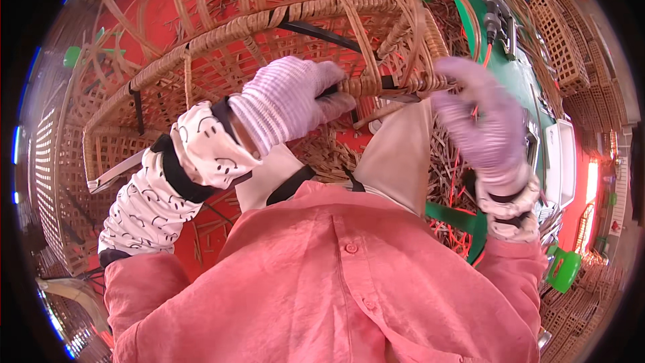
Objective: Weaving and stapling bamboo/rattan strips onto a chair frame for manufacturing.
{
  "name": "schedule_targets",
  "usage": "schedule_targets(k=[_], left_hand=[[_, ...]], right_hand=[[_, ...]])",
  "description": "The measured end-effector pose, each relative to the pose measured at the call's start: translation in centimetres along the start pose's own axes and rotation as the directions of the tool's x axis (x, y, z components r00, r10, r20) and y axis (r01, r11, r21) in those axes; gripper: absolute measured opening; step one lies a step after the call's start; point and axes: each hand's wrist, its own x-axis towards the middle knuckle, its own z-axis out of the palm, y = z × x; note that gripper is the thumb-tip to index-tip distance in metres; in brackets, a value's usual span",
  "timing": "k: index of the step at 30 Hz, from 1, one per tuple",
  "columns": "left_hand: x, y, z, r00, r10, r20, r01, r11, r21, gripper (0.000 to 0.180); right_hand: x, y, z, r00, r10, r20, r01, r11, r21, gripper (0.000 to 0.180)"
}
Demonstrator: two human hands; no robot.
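A large woven rattan basket (222, 67) lies across my lap, its thick rim (235, 32) wound with flat brown strips over a dark metal frame. My left hand (289, 101), in a lilac striped glove, is closed around the near rim bar beside its wrapped section. At the right end of that bar is my right hand (484, 121), gloved alike and smeared by motion. Its fingers are near the wrapped corner; whether they pinch a strip I cannot make out. Loose rattan strips (413, 20) loop up above this corner.
Cut strip scraps litter the red floor (208, 232). To the right stands a green table (470, 0) with a metal tool (497, 20) on it, a white tray (561, 161) close by. Stacked woven panels (557, 33) rise at the far right; a pale woven basket (50, 181) stands left.
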Motion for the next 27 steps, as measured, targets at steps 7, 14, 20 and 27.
schedule_targets(k=[7,14,20,27], left_hand=[[0.5,-0.6,0.6,0.98,0.179,-0.084,-0.171,0.98,0.099,0.03],[0.6,-0.8,0.8,0.977,0.179,-0.115,-0.167,0.981,0.102,0.031],[0.7,-0.8,0.3,0.998,0.064,0.021,-0.067,0.985,0.159,0.031],[0.7,-0.7,1.1,0.994,0.098,-0.048,-0.089,0.982,0.165,0.033]], right_hand=[[-12.4,16.1,-11.3,0.739,0.652,-0.17,-0.658,0.642,-0.394,0.042],[-16.5,18.3,-10.3,0.303,0.949,-0.082,-0.772,0.194,-0.605,0.074],[-17.8,24.5,-8.5,0.355,0.922,-0.156,-0.852,0.25,-0.459,0.089],[-16.0,23.4,-13.4,0.304,0.95,0.067,-0.951,0.298,0.086,0.039]])
